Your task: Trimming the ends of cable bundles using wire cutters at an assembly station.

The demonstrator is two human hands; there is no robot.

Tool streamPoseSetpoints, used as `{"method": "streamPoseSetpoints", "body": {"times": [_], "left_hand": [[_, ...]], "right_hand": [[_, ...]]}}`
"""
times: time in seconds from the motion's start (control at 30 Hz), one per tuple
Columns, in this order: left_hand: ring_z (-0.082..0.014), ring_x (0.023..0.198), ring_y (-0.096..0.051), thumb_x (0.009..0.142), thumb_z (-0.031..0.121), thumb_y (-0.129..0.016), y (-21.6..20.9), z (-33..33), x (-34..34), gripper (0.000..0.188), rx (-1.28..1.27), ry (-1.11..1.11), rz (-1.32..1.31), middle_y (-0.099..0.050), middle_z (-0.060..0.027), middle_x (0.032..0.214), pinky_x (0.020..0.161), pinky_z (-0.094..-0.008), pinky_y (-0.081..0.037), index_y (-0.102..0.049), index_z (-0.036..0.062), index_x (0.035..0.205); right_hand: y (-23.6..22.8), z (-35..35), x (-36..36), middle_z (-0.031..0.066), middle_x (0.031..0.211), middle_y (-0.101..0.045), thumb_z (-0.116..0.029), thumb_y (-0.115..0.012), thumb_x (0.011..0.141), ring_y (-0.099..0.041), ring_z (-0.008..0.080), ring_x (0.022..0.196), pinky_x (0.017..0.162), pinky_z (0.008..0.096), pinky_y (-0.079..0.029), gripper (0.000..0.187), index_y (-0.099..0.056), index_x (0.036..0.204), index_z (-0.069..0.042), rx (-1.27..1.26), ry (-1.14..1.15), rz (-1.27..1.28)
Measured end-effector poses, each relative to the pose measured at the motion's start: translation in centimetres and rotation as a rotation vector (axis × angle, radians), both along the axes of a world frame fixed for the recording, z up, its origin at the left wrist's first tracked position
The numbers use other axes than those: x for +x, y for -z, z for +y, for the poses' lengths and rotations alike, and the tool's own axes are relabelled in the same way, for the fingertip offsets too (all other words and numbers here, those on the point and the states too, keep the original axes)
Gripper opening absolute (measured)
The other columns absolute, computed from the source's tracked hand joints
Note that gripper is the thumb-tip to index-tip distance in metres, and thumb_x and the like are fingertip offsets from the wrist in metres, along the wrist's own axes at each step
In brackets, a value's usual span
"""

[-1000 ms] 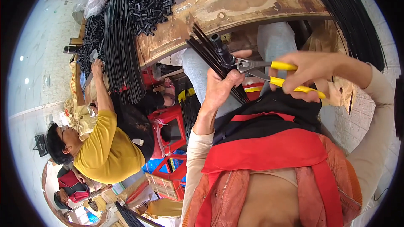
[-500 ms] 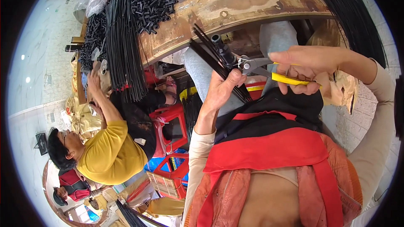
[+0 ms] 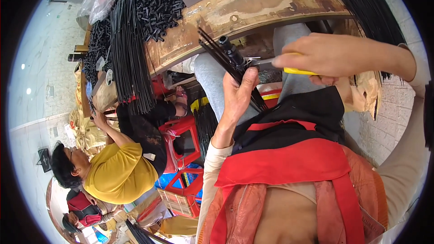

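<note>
My left hand (image 3: 237, 92) is closed around a bundle of thin black rods (image 3: 216, 54) and a black tubular fitting (image 3: 232, 52), held together over my lap. The rods slant up to the left, and the fitting's open end points up. My right hand (image 3: 312, 54), its back turned up, is wrapped around pliers with yellow handles (image 3: 298, 71). Their metal jaws (image 3: 264, 64) meet the fitting's lower end beside my left thumb, where a short bit of silvery wire (image 3: 254, 58) sticks out. Exactly what the jaws grip is too small to tell.
A worn wooden table (image 3: 257, 7) lies ahead, with a heap of black tube pieces (image 3: 165, 7) and long black rods (image 3: 131, 54) on its left. More rods (image 3: 368, 13) hang at the right. A co-worker in a yellow shirt (image 3: 117, 169) sits left, near red stools (image 3: 185, 140).
My right hand has rolled over with the pliers, so its back now faces up and the handles look closer together. The co-worker's raised hand has come down.
</note>
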State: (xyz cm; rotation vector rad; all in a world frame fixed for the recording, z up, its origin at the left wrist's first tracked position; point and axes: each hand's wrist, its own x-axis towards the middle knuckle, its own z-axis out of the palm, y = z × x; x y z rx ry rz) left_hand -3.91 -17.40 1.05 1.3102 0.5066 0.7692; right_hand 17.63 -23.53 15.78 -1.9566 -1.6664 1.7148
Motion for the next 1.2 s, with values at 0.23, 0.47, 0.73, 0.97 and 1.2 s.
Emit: {"method": "streamPoseSetpoints", "body": {"times": [0.23,0.47,0.73,0.97,1.2], "left_hand": [[-0.0047,0.060,-0.040,0.097,0.026,-0.058,0.1,0.2,0.2,0.023,-0.107,-0.023,-0.127,-0.046,0.0043,0.070,0.051,-0.0209,-0.031,-0.052,0.0039,0.099],[-0.0052,0.058,-0.039,0.098,0.018,-0.057,1.0,0.5,-0.6,0.017,-0.061,0.031,-0.093,-0.044,0.0043,0.067,0.050,-0.0224,-0.032,-0.048,0.0061,0.089],[-0.0051,0.059,-0.039,0.096,0.017,-0.060,0.0,-0.3,0.2,0.015,-0.110,-0.015,-0.070,-0.045,0.0038,0.071,0.051,-0.0218,-0.034,-0.049,0.0059,0.097],[-0.0053,0.060,-0.040,0.096,0.015,-0.060,0.3,-0.4,-0.2,0.015,-0.118,-0.007,-0.060,-0.046,0.0037,0.073,0.052,-0.0221,-0.035,-0.049,0.0057,0.098],[-0.0050,0.071,-0.044,0.090,0.014,-0.066,1.0,-0.4,-1.3,0.015,-0.164,0.327,-0.137,-0.051,0.0039,0.079,0.063,-0.0222,-0.040,-0.055,0.0042,0.095]], "right_hand": [[6.0,-2.0,0.0,0.0076,0.083,-0.067,-0.029,-0.054,0.096,-0.060,0.0177,0.077,0.067,0.0324,-0.047,0.034,-0.061,0.120,-0.006,0.247,0.063,0.065],[6.7,-0.7,0.2,0.0127,0.110,-0.055,-0.002,-0.060,0.079,-0.052,0.0312,0.095,0.085,0.0397,-0.042,0.062,-0.051,0.138,-0.018,1.246,-0.238,-0.575],[5.8,0.4,1.1,0.0117,0.103,-0.054,-0.010,-0.060,0.076,-0.054,0.0290,0.096,0.082,0.0411,-0.043,0.060,-0.056,0.134,-0.023,1.574,-0.387,-0.843],[4.3,0.9,1.9,0.0064,0.091,-0.052,-0.015,-0.063,0.072,-0.054,0.0253,0.086,0.075,0.0358,-0.044,0.058,-0.059,0.130,-0.023,1.579,-0.564,-0.908],[4.8,4.0,3.9,0.0065,0.086,-0.052,-0.013,-0.070,0.073,-0.053,0.0257,0.079,0.069,0.0363,-0.044,0.044,-0.065,0.117,-0.015,1.357,-0.728,-0.322]]}}
